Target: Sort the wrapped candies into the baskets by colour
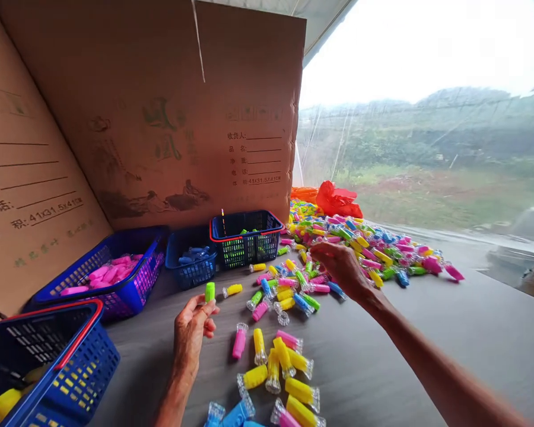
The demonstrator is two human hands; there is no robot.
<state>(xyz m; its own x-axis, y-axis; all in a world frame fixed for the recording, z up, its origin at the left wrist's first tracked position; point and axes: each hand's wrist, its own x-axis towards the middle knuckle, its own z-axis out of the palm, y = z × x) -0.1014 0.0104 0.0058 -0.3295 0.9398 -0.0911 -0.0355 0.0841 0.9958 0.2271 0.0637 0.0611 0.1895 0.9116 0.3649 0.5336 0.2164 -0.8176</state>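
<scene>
My left hand [191, 330] pinches a small green plastic cap [209, 291] between thumb and fingertips, just above the grey table [449, 332]. My right hand [342, 265] reaches far forward, fingers curled down into the big heap of coloured plastic pieces [360, 246]; what it grips there is hidden. Closer to me lies a loose cluster of yellow, pink and blue pieces with clear ends [278, 373].
Blue baskets line the left: one with yellow parts [78, 379], one with pink parts [129, 279], a small one with blue parts [191, 264], one with green parts [247, 240]. Cardboard boxes [137, 118] wall the back. A red bag [338, 200] lies beyond the heap.
</scene>
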